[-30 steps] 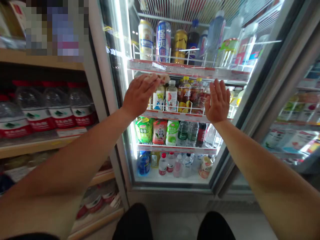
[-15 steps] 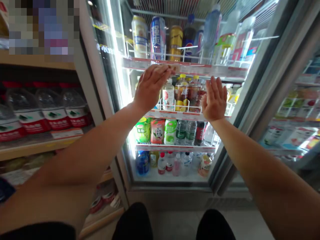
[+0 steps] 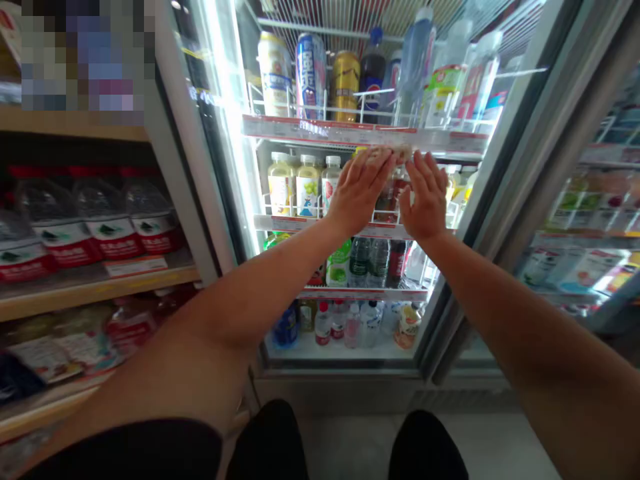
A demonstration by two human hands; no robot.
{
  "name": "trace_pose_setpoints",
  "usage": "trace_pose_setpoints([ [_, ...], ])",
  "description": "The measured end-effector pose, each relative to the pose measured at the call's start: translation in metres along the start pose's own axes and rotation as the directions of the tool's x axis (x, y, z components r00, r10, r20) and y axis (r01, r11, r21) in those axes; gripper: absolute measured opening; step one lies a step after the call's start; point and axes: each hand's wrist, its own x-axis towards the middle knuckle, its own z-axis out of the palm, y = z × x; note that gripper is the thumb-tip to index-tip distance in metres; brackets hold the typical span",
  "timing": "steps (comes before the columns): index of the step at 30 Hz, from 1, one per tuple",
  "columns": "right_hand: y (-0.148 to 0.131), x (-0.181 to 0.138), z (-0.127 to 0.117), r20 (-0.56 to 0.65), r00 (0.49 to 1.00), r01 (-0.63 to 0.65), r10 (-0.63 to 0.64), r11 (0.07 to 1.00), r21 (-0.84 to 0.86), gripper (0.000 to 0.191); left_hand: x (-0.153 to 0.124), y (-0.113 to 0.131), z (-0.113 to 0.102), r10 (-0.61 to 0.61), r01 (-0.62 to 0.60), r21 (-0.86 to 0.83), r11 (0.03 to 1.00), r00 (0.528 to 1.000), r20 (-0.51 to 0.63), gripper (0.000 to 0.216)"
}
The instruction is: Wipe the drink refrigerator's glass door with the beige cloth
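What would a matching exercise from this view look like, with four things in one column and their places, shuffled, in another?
Things
1. Left hand
2. Gold can
3. Cup
4. Big red-capped bottles

Places
A. Bottom of the fridge
B. Close to the right hand
C. Wood-edged shelf
D. Just right of the blue can

Pairs: 1-B, 2-D, 3-A, 4-C

The left hand (image 3: 359, 192) and, just to its right, the right hand (image 3: 427, 205) are before the fridge (image 3: 345, 365), with bottles (image 3: 307, 190) on a shelf (image 3: 280, 223) behind them. On the shelf above (image 3: 350, 133), 3 cans (image 3: 310, 77) stand left of more bottles (image 3: 373, 75). A rack (image 3: 100, 293) is left of the fridge.
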Motion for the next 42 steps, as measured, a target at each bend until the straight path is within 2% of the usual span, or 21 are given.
trace_pose_setpoints([
  [4,-0.017,0.01,-0.007,-0.034,0.999,0.003,-0.001,0.996,0.086,0.06,-0.001,0.008,0.014,-0.005,0.009,-0.13,0.992,1.0,0.03,0.057],
  [8,-0.047,0.015,-0.011,0.036,0.986,0.157,-0.161,0.983,0.096,0.068,-0.002,0.001,0.012,0.007,-0.001,-0.229,0.974,1.0,0.028,0.067],
  [11,-0.055,0.005,-0.004,0.096,0.969,0.219,-0.227,0.972,0.089,0.068,-0.016,-0.013,-0.005,0.055,-0.051,-0.238,0.97,0.998,0.01,0.071],
  [15,-0.046,-0.02,0.003,0.168,0.95,0.258,-0.262,0.965,0.05,0.056,-0.037,-0.05,-0.048,0.104,-0.099,-0.133,0.986,0.994,0.033,0.065],
  [19,-0.039,-0.018,0.0,0.207,0.925,0.318,-0.32,0.947,0.044,0.057,-0.039,-0.102,-0.086,-0.083,0.085,0.038,0.996,0.996,-0.038,0.062],
  [21,-0.039,-0.006,-0.001,0.207,0.936,0.283,-0.284,0.959,0.033,0.062,-0.038,-0.12,-0.095,-0.182,0.188,0.067,0.98,0.98,-0.079,0.066],
  [23,-0.042,0.003,0.002,0.169,0.965,0.199,-0.199,0.98,0.02,0.063,-0.04,-0.129,-0.096,-0.247,0.252,0.061,0.966,0.966,-0.082,0.07],
  [25,-0.047,0.005,0.007,0.119,0.984,0.128,-0.129,0.992,0.015,0.062,-0.043,-0.129,-0.095,-0.28,0.285,0.063,0.957,0.957,-0.068,0.072],
  [29,-0.058,0.008,0.017,0.078,0.994,0.067,-0.07,0.997,0.035,0.059,-0.045,-0.119,-0.095,-0.3,0.303,0.137,0.943,0.953,-0.044,0.069],
  [34,-0.062,0.049,0.021,-0.015,0.999,-0.047,0.048,0.997,0.055,0.061,-0.045,-0.115,-0.1,-0.316,0.32,0.154,0.935,0.947,-0.049,0.066],
  [37,-0.068,0.052,0.024,-0.046,0.999,0.018,-0.016,0.999,0.031,0.058,-0.045,-0.115,-0.1,-0.313,0.317,0.165,0.934,0.948,-0.052,0.066],
  [40,-0.08,0.04,0.029,0.01,0.993,0.113,-0.114,0.992,0.049,0.053,-0.046,-0.114,-0.1,-0.325,0.323,0.208,0.923,0.945,-0.023,0.066],
  [42,-0.085,0.043,0.032,0.055,0.989,0.133,-0.138,0.988,0.082,0.054,-0.046,-0.114,-0.1,-0.327,0.321,0.223,0.921,0.945,-0.011,0.065],
])
